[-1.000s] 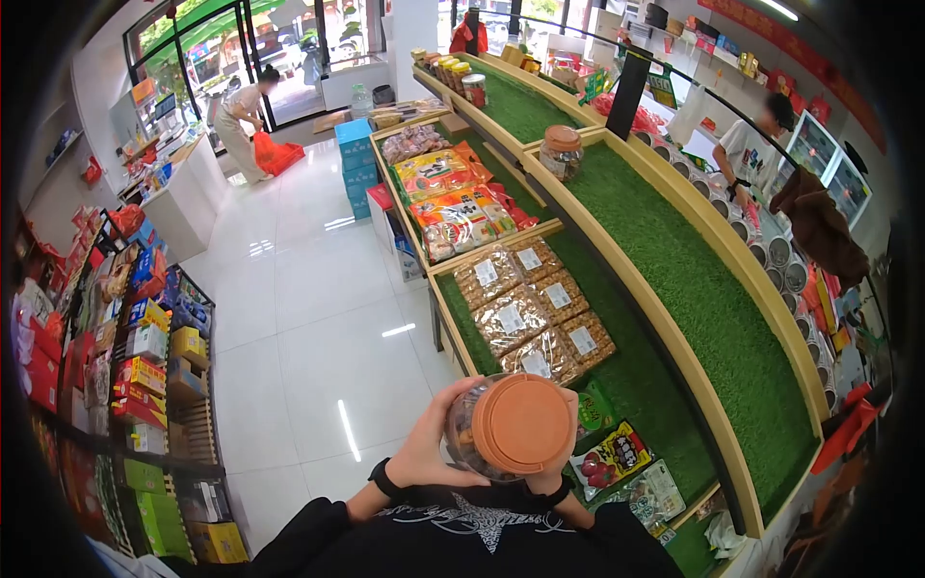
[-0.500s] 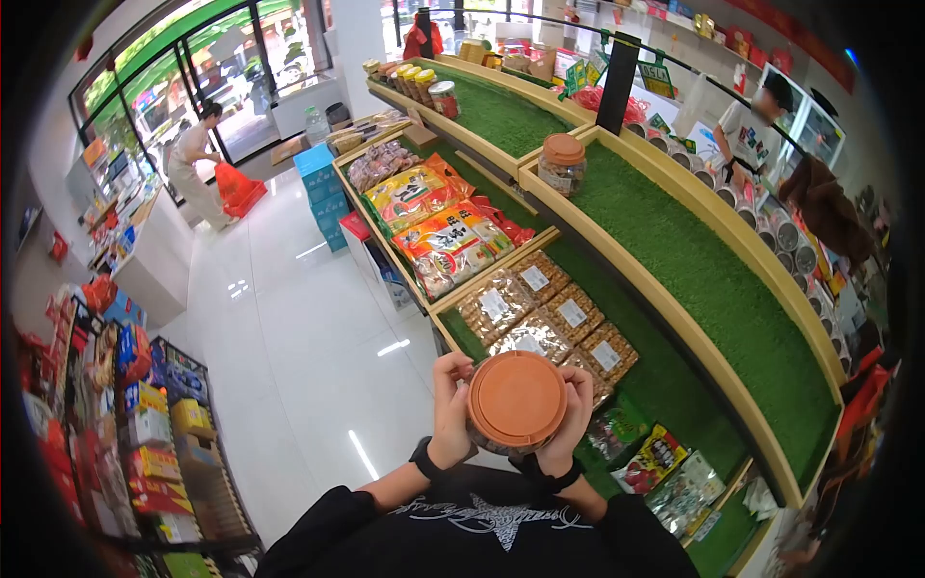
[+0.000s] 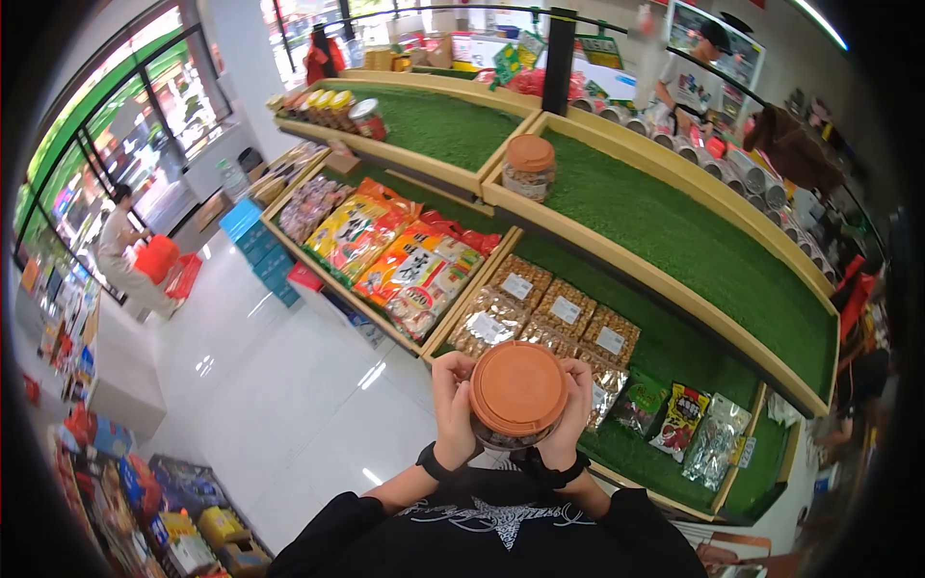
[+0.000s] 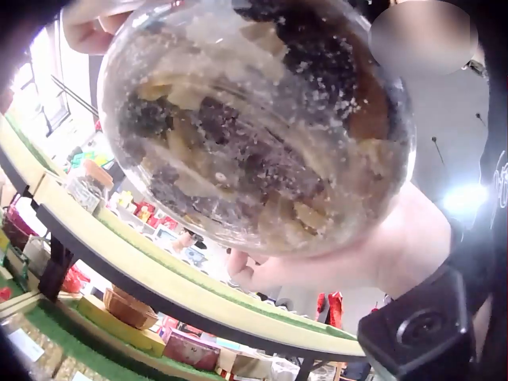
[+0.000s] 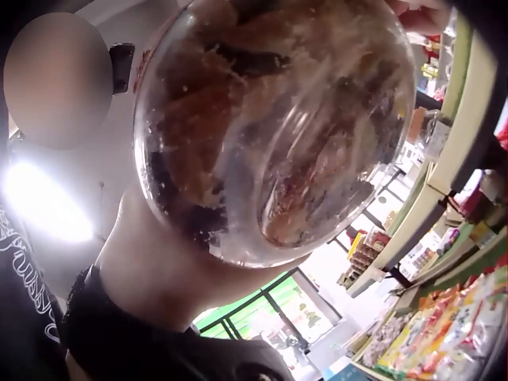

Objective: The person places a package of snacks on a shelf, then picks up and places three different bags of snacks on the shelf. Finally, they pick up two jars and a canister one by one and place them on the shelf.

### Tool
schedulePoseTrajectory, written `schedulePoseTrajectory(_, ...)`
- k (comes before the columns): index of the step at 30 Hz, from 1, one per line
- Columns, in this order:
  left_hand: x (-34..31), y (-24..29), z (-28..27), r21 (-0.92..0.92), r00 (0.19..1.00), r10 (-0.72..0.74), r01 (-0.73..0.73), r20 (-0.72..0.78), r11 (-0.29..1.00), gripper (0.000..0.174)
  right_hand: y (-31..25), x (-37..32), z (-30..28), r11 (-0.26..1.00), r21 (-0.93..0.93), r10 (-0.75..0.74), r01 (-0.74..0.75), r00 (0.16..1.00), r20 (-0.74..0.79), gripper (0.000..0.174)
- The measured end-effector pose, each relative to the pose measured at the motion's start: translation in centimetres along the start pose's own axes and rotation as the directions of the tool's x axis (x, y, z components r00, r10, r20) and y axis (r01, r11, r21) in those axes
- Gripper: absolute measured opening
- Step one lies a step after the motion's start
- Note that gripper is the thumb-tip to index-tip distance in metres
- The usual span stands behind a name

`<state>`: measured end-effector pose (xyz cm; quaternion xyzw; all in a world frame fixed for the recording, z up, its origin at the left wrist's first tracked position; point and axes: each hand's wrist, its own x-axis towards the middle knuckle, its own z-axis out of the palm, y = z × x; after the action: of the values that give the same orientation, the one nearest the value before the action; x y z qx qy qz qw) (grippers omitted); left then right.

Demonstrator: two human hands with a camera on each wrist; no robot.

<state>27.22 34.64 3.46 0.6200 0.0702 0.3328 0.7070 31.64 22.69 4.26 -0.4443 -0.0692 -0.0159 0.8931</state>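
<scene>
A clear jar with an orange lid (image 3: pixel 518 388) is held upright between both hands in front of the chest. The left hand (image 3: pixel 453 408) grips its left side and the right hand (image 3: pixel 568 414) its right side, fingers curved round near the lid. Through the jar's clear base (image 4: pixel 254 135) in the left wrist view, brown and pale pieces with white grains show. The same jar (image 5: pixel 278 127) fills much of the right wrist view. Packs of brown snacks (image 3: pixel 564 310) lie on the green shelf just beyond the jar.
A similar lidded jar (image 3: pixel 529 168) stands on the upper green tier (image 3: pixel 655 217). Yellow and orange bags (image 3: pixel 405 270) fill the left tray. Small bags (image 3: pixel 680 420) lie at the right. One person (image 3: pixel 125 250) bends by the door; another (image 3: pixel 689 82) stands behind the shelves.
The view has swung right, so the shelves sit further left and more level. The hands have shifted their hold on the jar, and its lid now faces up more squarely than a second ago.
</scene>
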Motion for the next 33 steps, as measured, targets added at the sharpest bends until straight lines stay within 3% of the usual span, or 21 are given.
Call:
schedulePoseTrajectory(2, 1.3, -1.2, 0.7, -0.108, 0.993, -0.057, 0.068, 0.102, 0.992, 0.034, 0.0, 1.1, -0.3, 1.000, -0.025, -0.006, 0.006, 1.000, -0.007, 0.014)
schedulePoseTrajectory(4, 2.5, -2.3, 2.3, 0.001, 1.000, 0.020, -0.020, -0.023, 1.000, 0.033, 0.1, 2.6, -0.4, 0.981, -0.102, -0.174, 0.163, 0.979, -0.109, 0.012)
schedulePoseTrajectory(6, 3.7, -2.4, 3.7, -0.024, 1.000, 0.004, -0.004, -0.003, 1.000, 0.031, -0.8, 3.6, -0.9, 0.981, -0.106, -0.175, 0.164, 0.979, -0.107, 0.011)
schedulePoseTrajectory(8, 5.0, -2.7, 4.3, -0.092, 0.968, -0.046, 0.070, 0.246, 0.993, 0.032, -1.2, 4.6, -1.5, 0.992, -0.059, -0.117, 0.111, 0.987, -0.111, 0.012)
schedulePoseTrajectory(10, 6.2, -2.8, 5.5, -0.048, 0.968, 0.019, -0.007, 0.249, 0.999, 0.033, -1.2, 5.9, -1.6, 0.990, -0.026, -0.137, 0.135, 0.983, -0.121, 0.012)
schedulePoseTrajectory(12, 6.9, -2.5, 7.2, -0.018, 0.996, 0.075, -0.074, 0.050, 0.997, 0.030, -1.5, 7.2, -0.9, 0.953, -0.110, -0.301, 0.284, 0.930, -0.212, 0.010)
schedulePoseTrajectory(13, 7.0, -2.8, 7.7, -0.152, 0.997, -0.010, 0.022, 0.080, 0.988, 0.030, -1.4, 7.7, -1.5, 0.953, -0.111, -0.301, 0.283, 0.929, -0.214, 0.010)
schedulePoseTrajectory(14, 7.5, -3.4, 7.8, -0.151, 0.996, -0.011, 0.023, 0.084, 0.988, 0.030, -1.2, 8.3, -2.3, 0.965, -0.105, -0.255, 0.240, 0.950, -0.177, 0.011)
schedulePoseTrajectory(16, 8.7, -5.0, 7.2, -0.098, 0.946, -0.026, 0.061, 0.324, 0.993, 0.039, -1.0, 9.1, -2.6, 0.975, -0.100, -0.214, 0.200, 0.964, -0.156, 0.011)
schedulePoseTrajectory(18, 9.4, -5.5, 7.9, -0.061, 0.931, -0.051, 0.078, 0.362, 0.995, 0.040, -0.9, 9.5, -2.5, 0.978, -0.097, -0.205, 0.186, 0.947, -0.248, 0.011)
schedulePoseTrajectory(20, 10.1, -4.4, 9.4, -0.104, 0.986, -0.064, 0.081, 0.155, 0.991, 0.032, -0.6, 10.5, -2.4, 0.969, -0.102, -0.245, 0.225, 0.924, -0.293, 0.010)
schedulePoseTrajectory(22, 11.5, -4.6, 9.2, -0.160, 0.955, -0.073, 0.123, 0.287, 0.979, 0.029, 0.0, 10.9, -2.1, 0.961, -0.098, -0.275, 0.257, 0.891, -0.362, 0.010)
schedulePoseTrajectory(24, 13.1, -5.7, 8.8, -0.094, 0.873, -0.094, 0.157, 0.478, 0.983, 0.031, -0.1, 11.2, -1.6, 0.940, -0.279, -0.286, 0.196, 0.899, -0.331, 0.009)
schedulePoseTrajectory(25, 13.6, -6.2, 8.8, -0.086, 0.870, -0.087, 0.147, 0.485, 0.985, 0.029, 0.3, 11.3, -1.2, 0.957, -0.183, -0.279, 0.224, 0.880, -0.385, 0.010)
schedulePoseTrajectory(29, 15.6, -5.9, 9.3, -0.171, 0.864, -0.131, 0.241, 0.486, 0.955, 0.025, 1.6, 12.4, 0.2, 0.924, -0.228, -0.382, 0.308, 0.786, -0.487, 0.012)
schedulePoseTrajectory(33, 18.3, -8.3, 8.5, -0.117, 0.809, -0.084, 0.185, 0.582, 0.976, 0.023, 3.5, 13.3, -0.3, 0.910, -0.358, -0.361, 0.207, 0.820, -0.443, 0.020)
